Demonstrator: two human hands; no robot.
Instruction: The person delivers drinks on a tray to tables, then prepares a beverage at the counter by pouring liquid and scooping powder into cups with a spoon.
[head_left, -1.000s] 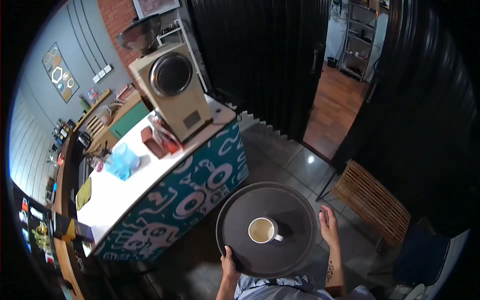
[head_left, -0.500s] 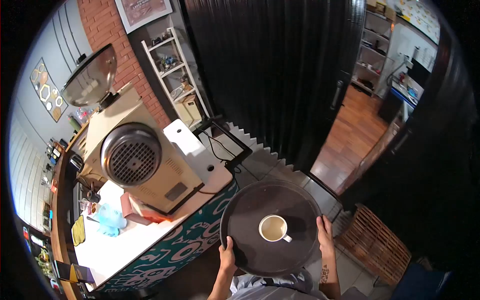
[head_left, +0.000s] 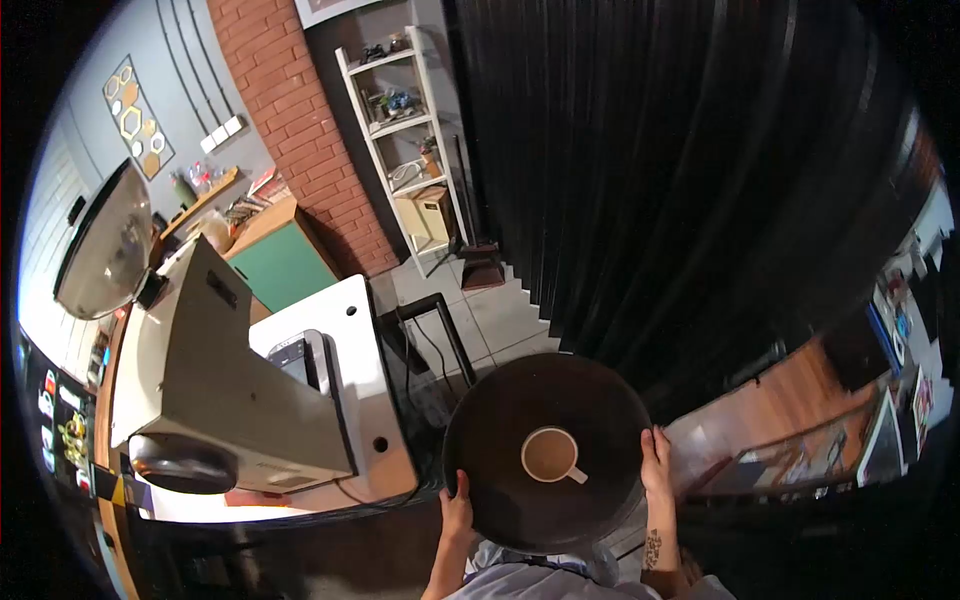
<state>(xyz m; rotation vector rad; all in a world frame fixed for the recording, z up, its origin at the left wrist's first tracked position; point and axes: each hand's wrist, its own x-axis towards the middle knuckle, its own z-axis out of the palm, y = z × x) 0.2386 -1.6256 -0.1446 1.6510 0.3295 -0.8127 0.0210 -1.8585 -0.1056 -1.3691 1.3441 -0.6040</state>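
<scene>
A round dark tray [head_left: 500, 420] is held out in front of my body. On it, near the middle, stands a white cup [head_left: 551, 455] with a light brown drink inside, its handle pointing to the lower right. My left hand [head_left: 457, 512] grips the tray's lower left rim, thumb on top. At the right rim, my right hand [head_left: 655, 460] holds the tray in the same way. The fingers under the tray are hidden from view.
To the left, a big coffee grinder [head_left: 230, 380] stands on a white counter [head_left: 352, 300]. A black pleated curtain [head_left: 620, 180] hangs ahead, with a wooden floor [head_left: 770, 410] showing at the right. A white ladder shelf [head_left: 400, 125] and a green cabinet [head_left: 285, 262] are farther back.
My view has swung to the right and the grinder now shows from another side. Tray and cup have travelled along with my hands. The opening beside the curtain sits lower at the right.
</scene>
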